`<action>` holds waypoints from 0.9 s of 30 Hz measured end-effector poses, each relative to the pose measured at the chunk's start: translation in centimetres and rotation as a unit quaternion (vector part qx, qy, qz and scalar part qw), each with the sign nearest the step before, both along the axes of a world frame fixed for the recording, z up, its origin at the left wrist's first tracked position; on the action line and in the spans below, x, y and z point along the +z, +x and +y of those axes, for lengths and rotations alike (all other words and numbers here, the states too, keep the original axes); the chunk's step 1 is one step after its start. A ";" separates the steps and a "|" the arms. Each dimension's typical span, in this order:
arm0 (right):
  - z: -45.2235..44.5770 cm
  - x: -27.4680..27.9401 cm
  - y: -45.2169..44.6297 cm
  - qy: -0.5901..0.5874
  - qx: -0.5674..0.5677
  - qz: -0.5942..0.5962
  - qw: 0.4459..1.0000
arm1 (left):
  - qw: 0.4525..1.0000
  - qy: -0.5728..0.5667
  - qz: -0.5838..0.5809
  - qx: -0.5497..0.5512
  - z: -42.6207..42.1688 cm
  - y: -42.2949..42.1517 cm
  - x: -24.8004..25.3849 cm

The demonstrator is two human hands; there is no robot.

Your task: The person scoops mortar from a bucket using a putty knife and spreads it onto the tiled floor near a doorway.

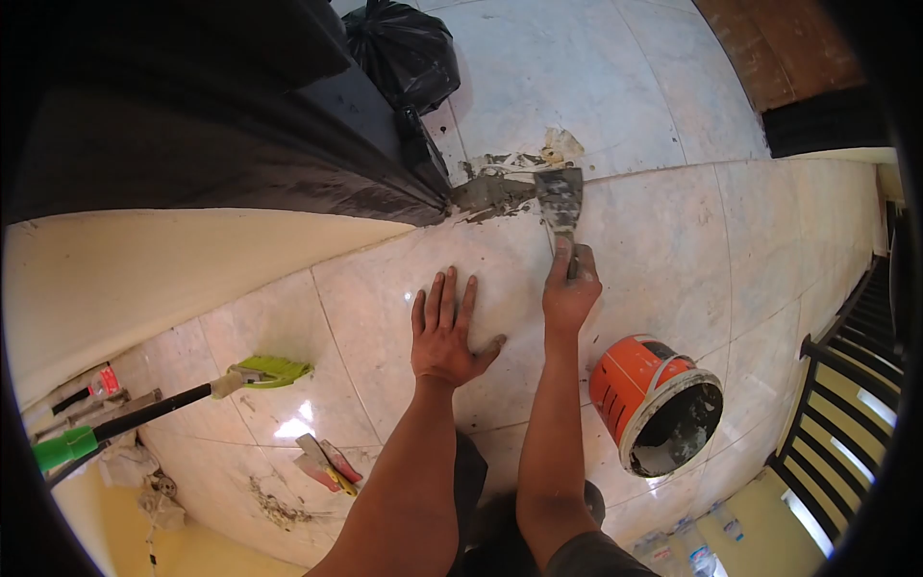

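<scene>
On the pale floor tiles (635, 231), by the corner of the black-covered wall base (317, 144), sits a grey smeared patch (495, 195), long axis roughly left-right. Right hand (574, 288) has the putty knife (560, 197), fingers wrapped round the handle, index finger laid along it toward the blade. Knife axis runs near to far, handle near, blade far, so it's roughly square to the patch. Key relation: patch lies to the left of the blade, its right end just beside the blade's left edge; can't tell how hard the blade bears on the tile. Left hand (444, 337) is empty, palm down, fingers spread, on the near side of the patch. Pale crumbly lump (562, 146) just beyond the blade. Orange bucket (625, 385) tipped at near right, mouth toward the near side; green broom head (274, 371) and spare scraping tools (327, 464) at near left, black bag (409, 58) at far left
</scene>
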State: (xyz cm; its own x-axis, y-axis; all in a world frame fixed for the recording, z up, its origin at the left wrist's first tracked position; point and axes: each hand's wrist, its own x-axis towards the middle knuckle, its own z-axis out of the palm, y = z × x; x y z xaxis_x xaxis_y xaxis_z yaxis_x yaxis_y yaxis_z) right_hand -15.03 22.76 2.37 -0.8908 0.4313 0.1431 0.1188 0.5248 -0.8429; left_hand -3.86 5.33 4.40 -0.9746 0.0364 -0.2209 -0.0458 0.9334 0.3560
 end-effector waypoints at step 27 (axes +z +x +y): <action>-5.0 1.4 1.6 -0.067 0.011 -0.018 0.998 | 1.000 -0.004 -0.005 0.002 0.2 -0.1 0.1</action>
